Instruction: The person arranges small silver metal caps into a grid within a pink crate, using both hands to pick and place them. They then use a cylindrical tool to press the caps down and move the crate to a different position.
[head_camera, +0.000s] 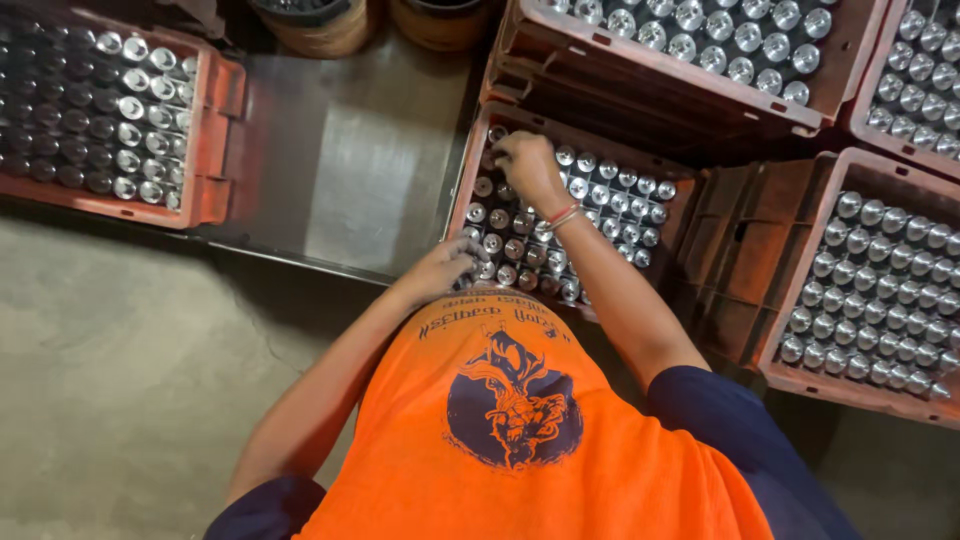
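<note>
Both hands are seen down inside one red plastic crate (470, 170) full of shiny metal cans. Right hand (527, 165) is reached to the far corner of the crate, and its fingers are curled down onto the can tops there; whether a can is gripped cannot be told. Thin red and white bands (562, 216) are worn on that wrist. Left hand (450, 266) is laid at the near edge of the same crate, with its fingers bent over the tops of the cans; a firm hold cannot be made out.

The cans (610, 195) are small, round and silver, stood upright in tight rows, so only their tops are shown. Some near the hands look darker.

More crates of cans are set further right of the right hand (880, 290), beyond it (690, 50), and far left of the left hand (100, 110).
</note>
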